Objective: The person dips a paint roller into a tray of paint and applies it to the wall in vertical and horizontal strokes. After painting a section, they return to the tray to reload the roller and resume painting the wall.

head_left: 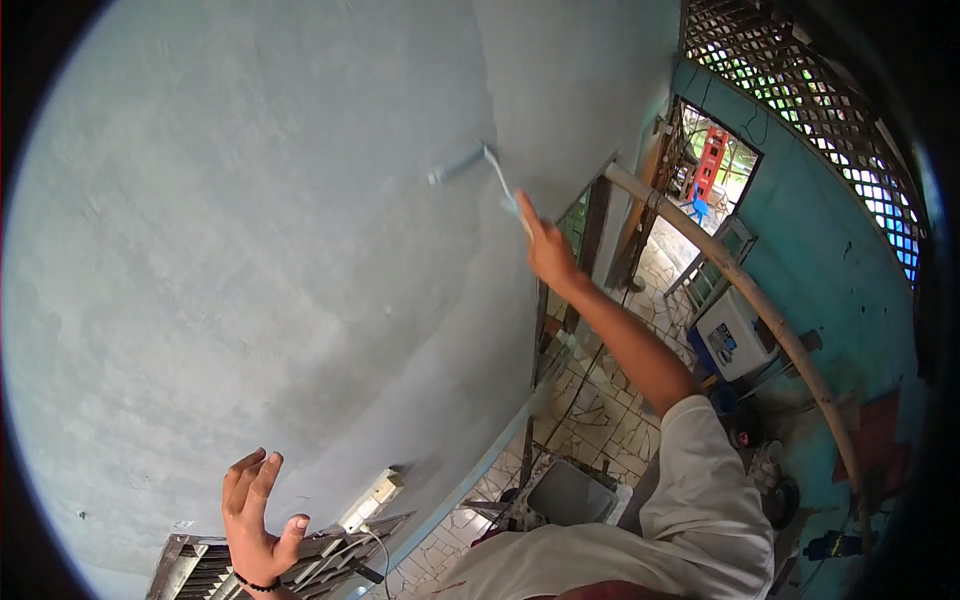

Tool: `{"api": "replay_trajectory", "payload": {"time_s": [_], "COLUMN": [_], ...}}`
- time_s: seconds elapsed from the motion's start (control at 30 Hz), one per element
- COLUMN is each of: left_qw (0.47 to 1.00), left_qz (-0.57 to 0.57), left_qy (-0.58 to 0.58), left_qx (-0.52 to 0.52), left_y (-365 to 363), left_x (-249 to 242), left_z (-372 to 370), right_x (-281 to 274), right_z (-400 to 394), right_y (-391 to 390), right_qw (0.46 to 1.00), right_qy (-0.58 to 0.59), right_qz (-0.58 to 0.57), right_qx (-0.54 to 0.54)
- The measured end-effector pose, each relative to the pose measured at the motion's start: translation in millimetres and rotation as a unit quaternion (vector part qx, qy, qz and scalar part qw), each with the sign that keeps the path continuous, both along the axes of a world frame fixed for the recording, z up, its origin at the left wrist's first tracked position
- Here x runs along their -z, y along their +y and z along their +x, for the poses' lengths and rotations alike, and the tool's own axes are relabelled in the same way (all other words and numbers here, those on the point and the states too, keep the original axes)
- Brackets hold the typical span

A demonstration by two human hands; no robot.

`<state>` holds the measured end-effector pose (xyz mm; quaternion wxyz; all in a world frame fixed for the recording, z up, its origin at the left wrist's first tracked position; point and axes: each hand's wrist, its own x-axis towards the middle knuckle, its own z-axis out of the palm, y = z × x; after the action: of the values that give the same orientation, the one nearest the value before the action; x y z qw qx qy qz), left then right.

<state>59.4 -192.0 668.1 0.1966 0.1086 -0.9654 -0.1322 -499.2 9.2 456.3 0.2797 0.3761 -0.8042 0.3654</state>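
Observation:
My right hand [548, 250] is closed round the handle of a paint roller [460, 165], with the index finger stretched along it. The roller's sleeve lies at the grey wall [270, 230], near the edge between a lighter and a darker area. At the lower left, my left hand [258, 520] is raised with its fingers apart and holds nothing. A dark beaded bracelet circles that wrist. Nearest to it are a white power outlet [372, 500] with a plugged-in cable and a wooden slatted frame [185, 570].
A long bamboo pole [740, 275] slants across the right side. Behind it are a white cooler [735, 332], a doorway with a red crate stack [710, 165], and a teal wall [850, 290]. A grey basin [570, 495] stands below, over the tiled floor [590, 415].

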Motion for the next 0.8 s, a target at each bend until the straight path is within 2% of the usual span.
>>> {"api": "replay_trajectory", "payload": {"time_s": [0.07, 0.17, 0.23, 0.37, 0.47, 0.6, 0.73, 0.8], "left_qw": [1.000, 1.000, 1.000, 1.000, 0.999, 0.999, 0.999, 0.999], "left_qz": [-0.017, -0.017, -0.013, 0.003, 0.011, 0.022, 0.022, 0.021], "left_qy": [-0.012, -0.010, -0.010, -0.013, -0.014, -0.012, -0.014, -0.012], "left_qx": [0.011, 0.010, 0.003, -0.020, -0.035, -0.047, -0.038, -0.033], "left_y": [-3.2, -6.2, -9.3, -7.1, -7.0, -5.2, -7.5, -8.6], "left_x": [-2.6, -0.5, 1.8, 3.2, -0.1, -1.4, 5.4, 9.3], "left_z": [2.0, 8.2, 12.8, 17.8, 20.5, 21.2, 19.0, 18.2], "right_x": [-36.1, -24.9, 7.0, 115.5, 144.3, 109.2, 13.4, 11.2], "right_z": [-15.4, -19.9, -20.4, -12.3, 2.1, -8.1, -4.3, -8.3], "right_y": [-8.4, -7.7, 1.4, 36.5, 50.0, 30.8, -12.7, -23.5], "right_qw": [1.000, 0.998, 0.995, 0.983, 0.966, 0.983, 0.996, 0.996], "right_qy": [0.020, 0.029, 0.015, -0.011, -0.057, -0.035, -0.015, -0.017], "right_qz": [0.000, 0.026, 0.063, 0.156, 0.229, 0.152, 0.047, 0.035], "right_qx": [0.022, 0.055, 0.073, 0.095, 0.106, 0.095, 0.070, 0.078]}}
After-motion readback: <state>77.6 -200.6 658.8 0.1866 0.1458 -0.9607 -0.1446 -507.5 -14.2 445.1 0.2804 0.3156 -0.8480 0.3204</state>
